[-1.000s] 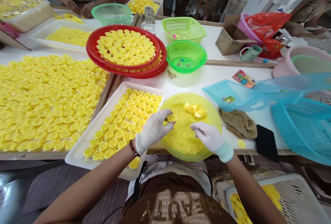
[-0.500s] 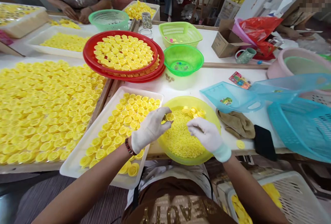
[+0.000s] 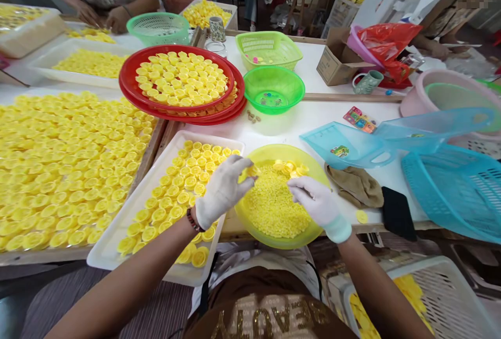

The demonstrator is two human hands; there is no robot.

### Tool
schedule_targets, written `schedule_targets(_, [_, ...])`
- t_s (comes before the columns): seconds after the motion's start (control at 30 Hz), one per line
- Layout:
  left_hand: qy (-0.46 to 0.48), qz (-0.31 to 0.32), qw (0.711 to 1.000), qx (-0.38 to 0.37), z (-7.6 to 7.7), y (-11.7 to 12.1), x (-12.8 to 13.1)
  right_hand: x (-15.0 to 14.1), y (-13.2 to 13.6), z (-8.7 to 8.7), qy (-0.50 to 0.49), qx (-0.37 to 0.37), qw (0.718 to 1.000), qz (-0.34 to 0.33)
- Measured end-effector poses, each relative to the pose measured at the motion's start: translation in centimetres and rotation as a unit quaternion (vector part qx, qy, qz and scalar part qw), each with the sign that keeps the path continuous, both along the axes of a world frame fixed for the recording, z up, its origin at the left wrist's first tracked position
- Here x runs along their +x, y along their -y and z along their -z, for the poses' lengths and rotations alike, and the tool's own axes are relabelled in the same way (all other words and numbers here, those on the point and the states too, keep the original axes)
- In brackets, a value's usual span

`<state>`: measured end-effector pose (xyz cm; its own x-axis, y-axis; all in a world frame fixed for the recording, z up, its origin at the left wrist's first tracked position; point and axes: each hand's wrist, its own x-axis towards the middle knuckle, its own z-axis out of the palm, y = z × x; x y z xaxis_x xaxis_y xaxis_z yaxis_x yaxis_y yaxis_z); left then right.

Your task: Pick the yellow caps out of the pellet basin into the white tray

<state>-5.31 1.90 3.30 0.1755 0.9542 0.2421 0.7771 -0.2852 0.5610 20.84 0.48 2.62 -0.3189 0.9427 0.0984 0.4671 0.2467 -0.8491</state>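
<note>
Head view: white table (image 3: 284, 129) laden with yellow

Across the left part, a wide spread of cups (image 3: 66, 172) in close rows. Beside it, a slanted white tray (image 3: 104, 255), also carrying such cups and jutting past the near edge. Behind the tray, stacked red trays (image 3: 127, 81), topped with more. At far right, a blue basket (image 3: 442, 188). Between tray and basket, near the table edge, a yellow basin (image 3: 270, 154); to its right a blue scoop (image 3: 319, 138), behind it a green bowl (image 3: 274, 78). Just right of the basin, a crumpled brown cloth (image 3: 358, 188).

Over the basin's left side, the left hand (image 3: 223, 188), white-gloved, thumb and fingers closed around a yellow piece, partly hidden. Over its right side, the right hand (image 3: 315, 201), also gloved, fingers curled and tips drawn close together; cannot tell whether holding anything. Inside the basin, at the far wall, a clump of pieces (image 3: 289, 167), and below both hands a bed of fine yellow grains (image 3: 274, 208).
</note>
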Motion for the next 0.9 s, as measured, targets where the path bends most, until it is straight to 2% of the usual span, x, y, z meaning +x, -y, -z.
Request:
schedule_targets(0.13, [-0.064, -0.1, 0.993, 0.009, 0.7, -3.7, -4.7, 1.2, 0.7, 2.7, 0.078, 0.033, 0.996, -0.025])
schedule_targets(0.2, [-0.079, -0.103, 0.991, -0.02, 1.8, -5.6, -6.0, 1.3, 1.1, 4.0, 0.1, 0.043, 0.993, -0.038])
schedule_targets(0.3, [-0.089, -0.08, 0.991, -0.054, 3.7, -7.9, -6.2, 1.2, 1.3, 5.1, 0.126, 0.053, 0.989, -0.054])
schedule_targets(0.4, [-0.089, -0.069, 0.992, -0.062, 5.4, -9.2, -5.4, 1.1, 0.8, 5.0, 0.152, 0.067, 0.984, -0.062])
schedule_targets(0.53, [-0.077, -0.074, 0.992, -0.063, 6.5, -9.5, -5.2, 0.6, -1.5, 3.0, 0.201, 0.123, 0.971, -0.047])
schedule_targets(0.63, [-0.066, -0.079, 0.993, -0.056, 6.0, -8.7, -5.6, -0.8, -4.3, 1.6, 0.279, 0.172, 0.944, -0.037])
schedule_targets(0.77, [-0.058, -0.082, 0.995, -0.028, 4.1, -6.5, -5.2, -3.1, -7.9, 1.3, 0.451, 0.184, 0.873, -0.025])
schedule_targets(0.83, [-0.037, -0.068, 0.997, 0.003, 3.0, -5.1, -4.3, -3.6, -8.8, 1.7, 0.481, 0.176, 0.858, -0.026])
schedule_targets(0.9, [-0.005, -0.037, 0.999, 0.033, 2.2, -3.7, -3.0, -3.6, -8.9, 2.2, 0.486, 0.176, 0.856, -0.028])
